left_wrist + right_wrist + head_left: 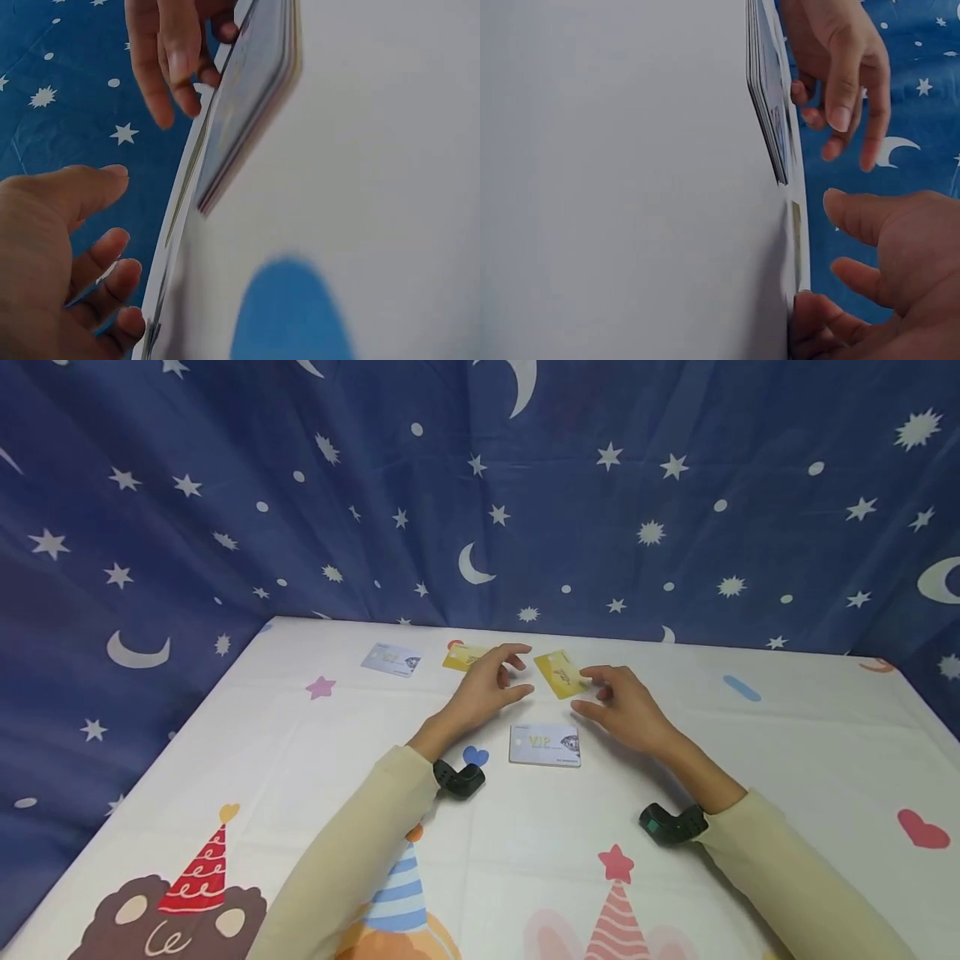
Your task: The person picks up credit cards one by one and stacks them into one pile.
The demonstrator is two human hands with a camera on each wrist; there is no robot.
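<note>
A stack of cards (545, 745) lies on the table with a silver VIP card on top; its layered edges show in the left wrist view (251, 105) and the right wrist view. Beyond it a yellow card (558, 675) lies at a slant between the two hands. My right hand (626, 706) hovers at that card's right edge, fingers loosely bent; whether a fingertip touches it I cannot tell. My left hand (487, 685) is held to the left, thumb and fingers apart with nothing between them. It partly covers another yellow card (459, 656).
A second silver VIP card (392, 660) lies at the far left of the row. The white tablecloth (787, 752) carries printed hearts, stars and party hats. Behind the table's far edge hangs a blue curtain (360, 460) with moons and stars.
</note>
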